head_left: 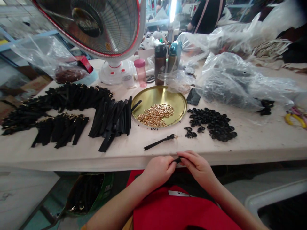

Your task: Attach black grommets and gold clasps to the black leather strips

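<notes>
At the table's front edge my left hand [161,170] is closed on a small black strap [177,160]. My right hand [195,164] pinches the strap's other end between thumb and fingers; most of the piece is hidden. Just beyond lies a black strap with a gold clasp [159,141]. A gold tray [179,95] holds a heap of gold metal clasps [155,115]. Small black buckle-like loops [212,123] are piled to its right. On the left are a stack of plain black straps [112,118] and a row of straps with gold fittings [59,129].
A white fan [115,75] stands at the back left. Behind the tray are a pink cup [140,72] and a dark bottle [160,65]. Clear plastic bags [230,80] fill the right back, with yellow-handled pliers [295,119] at far right. Below the table sits a bag of black pieces [86,193].
</notes>
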Demonstrator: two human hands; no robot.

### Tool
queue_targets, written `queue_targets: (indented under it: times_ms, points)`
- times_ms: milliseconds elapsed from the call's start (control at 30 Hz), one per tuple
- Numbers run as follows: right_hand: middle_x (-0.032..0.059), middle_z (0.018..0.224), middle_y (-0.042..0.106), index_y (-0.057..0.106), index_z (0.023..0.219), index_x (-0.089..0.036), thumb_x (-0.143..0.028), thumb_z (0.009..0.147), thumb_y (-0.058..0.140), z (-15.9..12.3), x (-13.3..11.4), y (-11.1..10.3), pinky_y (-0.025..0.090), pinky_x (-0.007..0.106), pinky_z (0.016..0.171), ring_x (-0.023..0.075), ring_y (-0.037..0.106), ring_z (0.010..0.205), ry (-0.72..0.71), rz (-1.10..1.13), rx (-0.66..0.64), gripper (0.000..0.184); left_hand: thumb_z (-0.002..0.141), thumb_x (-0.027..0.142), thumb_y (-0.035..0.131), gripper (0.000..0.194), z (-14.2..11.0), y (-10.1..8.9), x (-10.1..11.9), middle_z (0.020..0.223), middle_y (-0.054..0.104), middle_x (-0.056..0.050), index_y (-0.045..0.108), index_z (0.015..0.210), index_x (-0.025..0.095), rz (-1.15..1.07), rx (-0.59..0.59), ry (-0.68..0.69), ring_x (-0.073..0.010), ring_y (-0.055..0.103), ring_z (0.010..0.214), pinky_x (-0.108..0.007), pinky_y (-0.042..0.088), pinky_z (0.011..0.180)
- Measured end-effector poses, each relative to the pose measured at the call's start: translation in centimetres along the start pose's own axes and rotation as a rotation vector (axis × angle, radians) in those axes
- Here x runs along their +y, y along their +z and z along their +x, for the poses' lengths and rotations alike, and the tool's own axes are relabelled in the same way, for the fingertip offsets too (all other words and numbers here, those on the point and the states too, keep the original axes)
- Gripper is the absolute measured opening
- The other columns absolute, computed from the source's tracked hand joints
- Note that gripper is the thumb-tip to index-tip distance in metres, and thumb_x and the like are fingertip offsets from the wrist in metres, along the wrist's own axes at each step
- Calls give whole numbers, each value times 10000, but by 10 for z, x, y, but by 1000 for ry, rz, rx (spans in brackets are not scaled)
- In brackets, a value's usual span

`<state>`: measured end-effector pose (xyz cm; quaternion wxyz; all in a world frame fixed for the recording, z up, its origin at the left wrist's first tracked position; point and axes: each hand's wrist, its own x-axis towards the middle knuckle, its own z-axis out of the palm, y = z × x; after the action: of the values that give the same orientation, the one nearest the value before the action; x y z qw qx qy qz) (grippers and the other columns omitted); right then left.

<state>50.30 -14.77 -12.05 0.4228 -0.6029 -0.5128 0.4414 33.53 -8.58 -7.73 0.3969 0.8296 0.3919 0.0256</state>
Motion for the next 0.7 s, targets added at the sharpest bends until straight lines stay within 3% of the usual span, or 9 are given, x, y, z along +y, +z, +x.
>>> queue_targets:
  times_ms: [67,200,367,433,500,567,700]
  points:
    - [45,883,603,636,1010,-199,-390,792,530,1,-2,-1,475,270,710,141,590,724,47,42,2,308,860,291,369,283,1,0,2,607,563,3,555,689,163,-80,-14,-3,-123,485,577,-241,279,546]
    - [9,664,588,608,954,-149,-474,710,606,5,-9,2,456,263,656,140,551,647,273,285,8,406,870,294,360,265,2,4,3,637,562,16,557,740,174,-184,15,9,-115,498,619,-227,307,583]
    - [-16,646,509,598,782,-150,-480,696,627,12,-11,10,383,236,586,112,441,605,209,288,-35,342,856,292,370,246,2,5,-4,662,560,-3,534,730,157,-207,30,-63,-126,495,622,-244,325,599]
    - [-16,655,502,601,810,-150,-478,707,627,15,-7,10,372,236,599,114,432,621,218,301,-51,344,831,269,397,197,0,2,-8,700,583,0,555,875,159,-330,-51,-77,-118,513,596,-233,355,582]
    - [-26,640,479,609,869,-150,-472,718,630,18,-3,10,358,230,614,108,419,626,252,330,-6,357,823,256,408,303,-2,-1,-12,723,600,6,518,1095,179,-411,-91,-91,-119,531,593,-231,383,587]
    - [-33,627,463,609,897,-148,-464,723,634,20,-1,15,345,228,615,100,400,614,281,383,32,361,840,261,392,427,-3,-2,-14,715,602,2,419,1261,195,-413,-28,-102,-136,542,638,-250,400,633]
    - [-25,627,480,590,818,-148,-455,749,594,28,-10,27,349,244,605,108,414,599,241,411,-106,315,870,284,357,511,0,-3,-18,743,591,-26,292,1365,174,-468,98,-79,-149,537,691,-275,409,691]
